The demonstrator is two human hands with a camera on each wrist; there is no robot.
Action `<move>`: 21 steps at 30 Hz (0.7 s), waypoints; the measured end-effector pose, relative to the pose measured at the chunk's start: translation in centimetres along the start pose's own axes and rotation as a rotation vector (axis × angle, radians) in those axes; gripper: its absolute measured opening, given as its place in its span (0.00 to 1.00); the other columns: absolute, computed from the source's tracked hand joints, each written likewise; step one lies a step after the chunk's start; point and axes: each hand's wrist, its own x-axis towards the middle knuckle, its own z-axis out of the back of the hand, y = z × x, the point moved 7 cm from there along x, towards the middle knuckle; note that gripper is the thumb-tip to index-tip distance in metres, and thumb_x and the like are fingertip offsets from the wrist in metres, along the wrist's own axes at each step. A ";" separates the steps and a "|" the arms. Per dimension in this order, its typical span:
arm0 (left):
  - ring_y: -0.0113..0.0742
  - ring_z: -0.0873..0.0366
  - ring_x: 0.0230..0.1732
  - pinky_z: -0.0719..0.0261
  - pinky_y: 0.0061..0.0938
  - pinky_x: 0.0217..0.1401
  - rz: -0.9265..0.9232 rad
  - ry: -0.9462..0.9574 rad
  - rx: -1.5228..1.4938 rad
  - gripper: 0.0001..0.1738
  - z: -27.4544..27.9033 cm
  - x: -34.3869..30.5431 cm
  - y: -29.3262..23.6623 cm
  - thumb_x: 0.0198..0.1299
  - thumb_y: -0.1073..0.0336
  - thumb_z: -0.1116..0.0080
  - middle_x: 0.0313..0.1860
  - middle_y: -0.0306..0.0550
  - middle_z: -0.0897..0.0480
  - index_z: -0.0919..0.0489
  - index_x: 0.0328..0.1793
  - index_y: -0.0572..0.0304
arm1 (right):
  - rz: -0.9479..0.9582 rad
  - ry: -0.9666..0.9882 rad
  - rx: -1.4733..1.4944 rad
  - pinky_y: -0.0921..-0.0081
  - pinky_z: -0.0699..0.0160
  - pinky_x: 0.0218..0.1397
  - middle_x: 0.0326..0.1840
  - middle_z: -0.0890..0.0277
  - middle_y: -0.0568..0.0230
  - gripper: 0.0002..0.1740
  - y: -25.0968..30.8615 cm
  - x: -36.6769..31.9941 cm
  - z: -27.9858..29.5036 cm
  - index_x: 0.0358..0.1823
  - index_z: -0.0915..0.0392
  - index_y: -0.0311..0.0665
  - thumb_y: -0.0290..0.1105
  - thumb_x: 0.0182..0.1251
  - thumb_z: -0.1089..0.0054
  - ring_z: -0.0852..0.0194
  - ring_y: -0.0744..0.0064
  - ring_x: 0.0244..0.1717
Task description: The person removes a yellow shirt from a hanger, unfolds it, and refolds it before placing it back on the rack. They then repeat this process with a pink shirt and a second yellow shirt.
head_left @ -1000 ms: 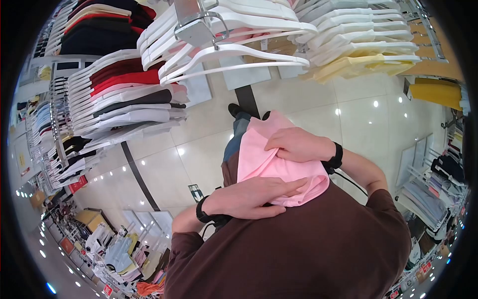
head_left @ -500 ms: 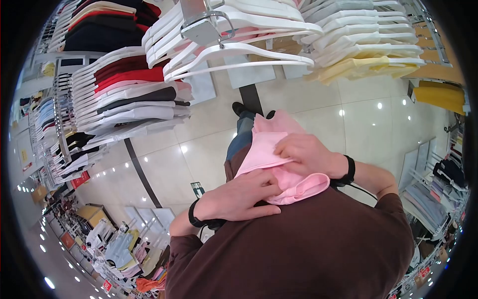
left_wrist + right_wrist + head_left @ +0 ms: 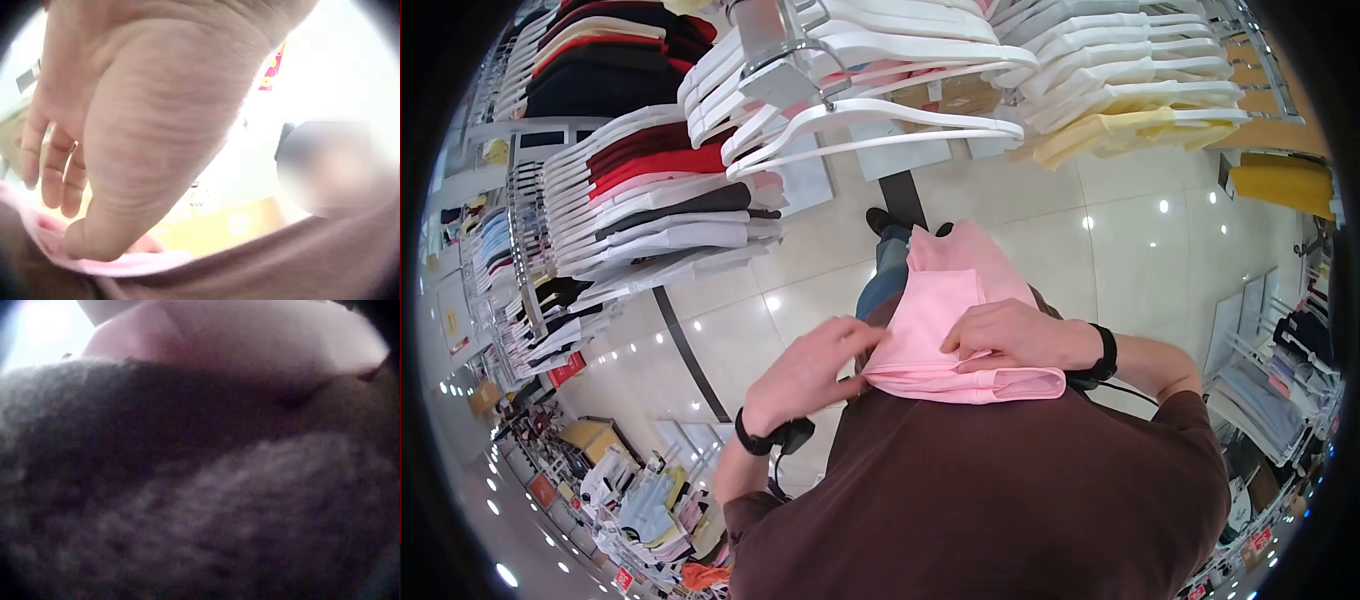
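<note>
A folded pink garment [image 3: 925,330] lies against the front of the person's brown shirt, its near edge turned over into a flat roll. My right hand [image 3: 1025,335] is on its right half, pinching the cloth at the fold with bent fingers. Beside the garment's left corner is my left hand [image 3: 815,365], fingers loosely spread. In the left wrist view the thumb [image 3: 97,240] touches the pink cloth [image 3: 137,262], while the other fingers hang apart from it. Brown fabric [image 3: 187,487] fills most of the right wrist view and hides the right fingertips.
White hangers [image 3: 880,120] hang on a metal rail in front, above the pale tiled floor [image 3: 1000,200]. Racks of red, dark and white clothes [image 3: 670,190] stand at left, pale yellow clothes [image 3: 1140,130] at right. More clothes [image 3: 1250,400] fill the far right.
My left hand has drawn left from the middle of the garment to its left corner, its fingers loosening. The near fold now lies flatter and straighter; my right hand has shifted slightly downward.
</note>
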 end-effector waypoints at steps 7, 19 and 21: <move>0.57 0.28 0.82 0.26 0.41 0.83 0.101 -0.099 -0.537 0.53 -5.7 4.1 6.9 0.65 0.65 0.26 0.91 0.56 0.39 0.40 0.94 0.44 | -0.219 -0.035 0.251 0.63 0.15 0.52 0.56 0.10 0.62 0.14 -1.6 -1.2 -1.2 0.37 0.21 0.37 0.38 0.75 0.27 0.13 0.61 0.54; 0.48 0.15 0.61 0.19 0.36 0.62 -0.197 -0.394 -0.380 0.05 0.7 7.4 1.6 0.67 0.67 0.35 0.64 0.50 0.14 0.16 0.41 0.59 | -0.183 -0.032 -0.087 0.55 0.26 0.79 0.76 0.24 0.49 0.37 -0.8 -3.2 -0.9 0.75 0.24 0.37 0.51 0.73 0.27 0.26 0.50 0.77; 0.48 0.15 0.59 0.19 0.36 0.60 -0.242 -0.423 -0.320 0.05 1.8 9.1 -0.7 0.67 0.66 0.35 0.60 0.48 0.14 0.17 0.42 0.59 | -0.222 -0.039 -0.073 0.56 0.24 0.77 0.74 0.22 0.49 0.36 -0.5 -3.6 -0.9 0.73 0.23 0.36 0.53 0.74 0.28 0.24 0.49 0.75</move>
